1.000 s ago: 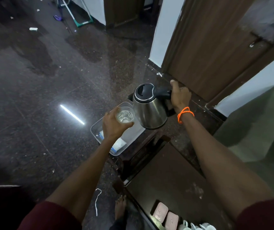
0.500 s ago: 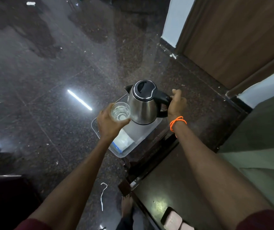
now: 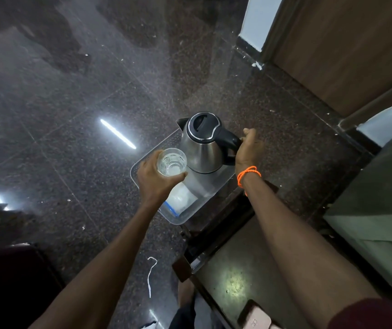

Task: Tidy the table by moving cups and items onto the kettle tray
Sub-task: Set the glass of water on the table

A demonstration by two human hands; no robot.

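Observation:
A steel kettle (image 3: 202, 148) with a black lid stands on the far half of a clear plastic tray (image 3: 177, 221). My right hand (image 3: 248, 150), with an orange wrist band, is closed around the kettle's black handle. My left hand (image 3: 153, 179) holds a clear drinking glass (image 3: 172, 161) upright just above the tray's left side, close beside the kettle. A white packet with a blue edge (image 3: 181, 200) lies in the near part of the tray, partly hidden by my left hand.
The tray rests on a low dark stand that overhangs the granite floor. A dark table (image 3: 235, 271) lies nearer, with a pink item (image 3: 256, 322) at its bottom edge. A green bed (image 3: 380, 210) is at right, a wooden door (image 3: 347, 43) beyond. A white string (image 3: 151, 274) lies on the floor.
The kettle came down from the air and to the left, and now stands on the tray. The glass stayed in my left hand beside it. The camera tilted further down.

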